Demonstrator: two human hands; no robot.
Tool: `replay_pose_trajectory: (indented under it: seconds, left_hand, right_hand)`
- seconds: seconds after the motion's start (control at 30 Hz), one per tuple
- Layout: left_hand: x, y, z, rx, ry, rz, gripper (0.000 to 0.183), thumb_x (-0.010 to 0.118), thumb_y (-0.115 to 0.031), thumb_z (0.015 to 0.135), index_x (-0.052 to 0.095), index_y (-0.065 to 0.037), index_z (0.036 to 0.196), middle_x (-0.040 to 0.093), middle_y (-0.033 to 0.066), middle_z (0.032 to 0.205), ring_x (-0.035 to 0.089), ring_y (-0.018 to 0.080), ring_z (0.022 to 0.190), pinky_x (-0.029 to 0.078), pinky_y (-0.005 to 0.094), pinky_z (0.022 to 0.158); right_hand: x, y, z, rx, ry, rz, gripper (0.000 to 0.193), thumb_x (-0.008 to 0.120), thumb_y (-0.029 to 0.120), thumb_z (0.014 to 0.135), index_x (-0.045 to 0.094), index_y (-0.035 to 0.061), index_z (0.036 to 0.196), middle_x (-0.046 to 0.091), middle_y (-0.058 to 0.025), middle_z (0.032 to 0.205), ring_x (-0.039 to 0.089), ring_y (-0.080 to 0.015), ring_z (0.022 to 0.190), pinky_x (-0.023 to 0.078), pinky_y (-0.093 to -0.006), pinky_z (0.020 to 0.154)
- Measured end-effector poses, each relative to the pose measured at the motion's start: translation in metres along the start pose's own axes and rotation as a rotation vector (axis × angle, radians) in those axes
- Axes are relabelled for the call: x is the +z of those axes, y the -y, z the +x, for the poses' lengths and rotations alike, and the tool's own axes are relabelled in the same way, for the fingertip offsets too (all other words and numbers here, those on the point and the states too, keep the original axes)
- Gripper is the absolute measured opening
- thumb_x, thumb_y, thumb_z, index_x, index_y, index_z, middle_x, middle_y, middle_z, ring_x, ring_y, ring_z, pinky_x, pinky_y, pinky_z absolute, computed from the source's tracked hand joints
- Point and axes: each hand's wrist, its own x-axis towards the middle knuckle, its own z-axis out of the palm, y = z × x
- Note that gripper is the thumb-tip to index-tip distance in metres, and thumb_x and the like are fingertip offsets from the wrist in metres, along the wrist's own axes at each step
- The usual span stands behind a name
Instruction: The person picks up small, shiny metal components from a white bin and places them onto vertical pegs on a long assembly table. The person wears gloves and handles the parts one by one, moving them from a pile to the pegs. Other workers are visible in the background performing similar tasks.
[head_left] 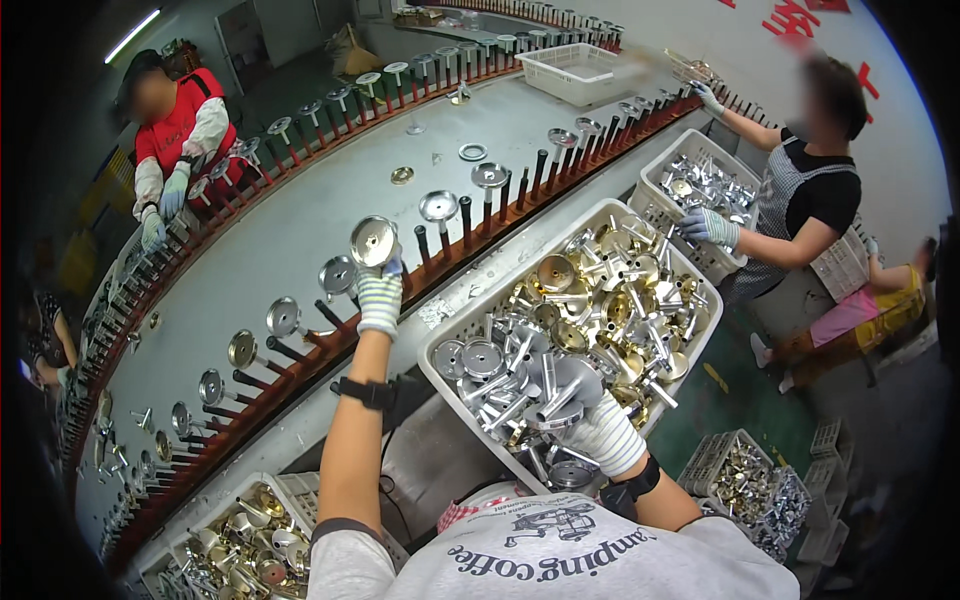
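My left hand [380, 298], in a striped knit glove, is closed round a shallow round metal cup with a stem [373, 240]. It holds the cup, face up, over the row of pegs on the near rail [460, 255]. My right hand [608, 437], gloved alike, reaches into the near side of a white plastic basket [470, 405]. Its fingers curl at a silver stemmed metal cup [572, 385]; their tips are hidden among the parts. Silver and gold-coloured stemmed cups [610, 310] fill this basket in a loose heap.
Pegs, many capped with cups [438, 207], line the curved grey table [330, 215]. A co-worker [815, 180] at right reaches to the rail beside another filled basket [700, 185]. Another person [185, 130] works across the table. More baskets of parts [250, 530] stand low at left.
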Motion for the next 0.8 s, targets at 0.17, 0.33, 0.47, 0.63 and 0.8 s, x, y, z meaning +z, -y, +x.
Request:
replay_pose_trajectory:
  seconds: [0.17,0.33,0.47,0.63,0.8]
  left_hand:
    - [-0.032,0.080,0.026,-0.080,-0.048,0.950,0.041,0.060,-0.037,0.085,0.065,0.002,0.099,0.066,0.0272,0.093,0.061,0.0438,0.088,0.047,0.0491,0.080]
    - [-0.005,0.011,-0.030,-0.223,-0.020,0.535,0.056,0.059,-0.034,0.089,0.040,-0.001,0.129,0.053,0.0274,0.119,0.054,0.0377,0.109,0.041,0.0426,0.094]
    - [0.034,-0.073,-0.120,0.020,0.417,0.218,0.058,0.055,-0.023,0.093,0.033,-0.002,0.142,0.049,0.0227,0.134,0.049,0.0306,0.124,0.038,0.0370,0.105]
    - [0.074,-0.131,-0.153,0.452,0.763,0.322,0.051,0.057,-0.006,0.085,0.046,-0.009,0.135,0.045,0.0205,0.137,0.052,0.0343,0.120,0.043,0.0422,0.100]
    - [0.096,-0.121,-0.143,0.712,0.794,0.624,0.045,0.068,-0.007,0.073,0.060,-0.012,0.116,0.060,0.0181,0.115,0.063,0.0361,0.097,0.052,0.0411,0.081]
  right_hand:
    - [-0.003,0.014,-0.003,-0.085,-0.065,-0.161,0.060,0.078,0.006,0.075,0.049,0.0077,0.127,0.059,-0.0057,0.111,0.059,-0.0167,0.099,0.050,-0.0301,0.085]
    - [-0.026,0.009,-0.002,-0.010,-0.217,0.120,0.042,0.068,0.010,0.083,0.054,0.0062,0.122,0.063,-0.0076,0.107,0.062,-0.0197,0.098,0.051,-0.0331,0.087]
    - [-0.041,-0.010,0.019,0.055,-0.252,0.780,0.035,0.061,0.016,0.089,0.054,0.0046,0.122,0.063,-0.0081,0.113,0.061,-0.0188,0.102,0.051,-0.0326,0.091]
    - [-0.038,-0.003,0.043,0.077,-0.269,0.840,0.025,0.057,0.014,0.093,0.056,0.0047,0.116,0.065,-0.0080,0.103,0.062,-0.0161,0.091,0.053,-0.0300,0.083]
    - [-0.053,0.013,0.048,0.256,-0.322,0.788,0.028,0.058,0.017,0.093,0.055,0.0093,0.120,0.062,-0.0030,0.095,0.060,-0.0112,0.083,0.055,-0.0306,0.070]
